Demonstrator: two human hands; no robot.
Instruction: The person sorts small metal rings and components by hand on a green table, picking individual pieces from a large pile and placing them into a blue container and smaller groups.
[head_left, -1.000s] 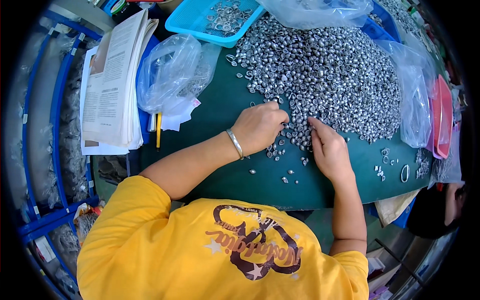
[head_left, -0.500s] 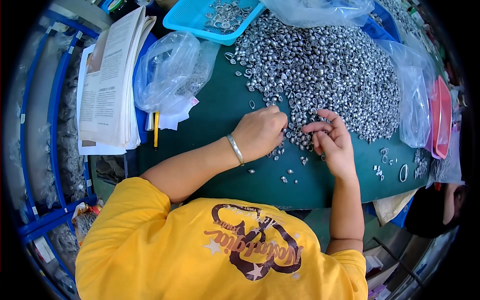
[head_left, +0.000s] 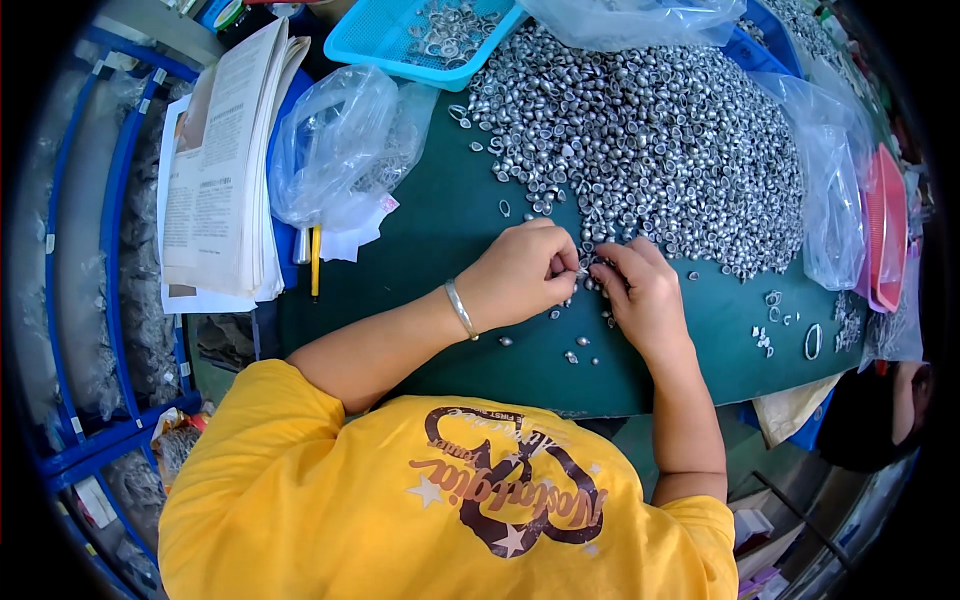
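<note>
The right hand (head_left: 648, 300), spread half a second ago, has curled in beside the left hand (head_left: 525, 265), before the heap of metal pieces (head_left: 650, 150); both pinch narrowly, but what they hold I can't tell.

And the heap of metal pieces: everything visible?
The heap is many small, silvery, metallic-looking pieces, rounded or pointed-oval, some with hollow openings. It lies loose on the green tabletop, thinning toward the person. A clear plastic bag appears to overlap its far edge. The left hand and right hand are at its near edge; contact is unclear.
</note>
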